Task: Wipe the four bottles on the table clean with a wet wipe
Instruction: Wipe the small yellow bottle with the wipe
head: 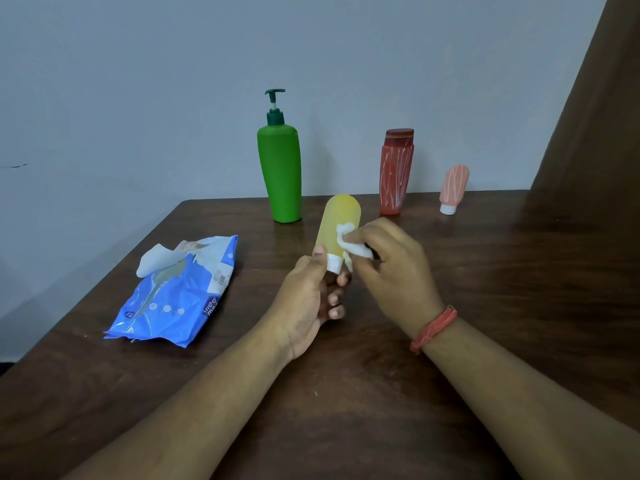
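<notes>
Starting at the left: wall meets table's far edge [225,201]; dark wood top narrows toward that back-left corner.
Wipes pack [180,292]: blue, lying flat near the left edge of the table, one white sheet [152,259] sticking up from its opening; well apart from the hands.
Bare wood: broad stretch between pack and left forearm, and along the near edge under both forearms.
Green pump bottle [280,174]: upright near the far edge, behind and just left of the held bottle.
Left hand [308,299]: fingers curled round the cap end of the yellow bottle, thumb up along its side.
Yellow bottle [337,220]: held above the table centre, cap [334,264] down, rounded end up, tilted slightly right.
Wet wipe [349,242]: crumpled white, pressed to the yellow bottle's lower right side.
Right hand [391,268]: fingers pinching the wipe against the bottle; red thread band [433,329] on the wrist.
Red bottle [396,171]: upright at the far edge, white streaks, dark cap on top.
Pink bottle [453,188]: small, standing on its white cap, leaning, near the far edge.
Right side: open wood between red and pink bottles and the hands; brown curtain [588,116] borders the table's right end.
</notes>
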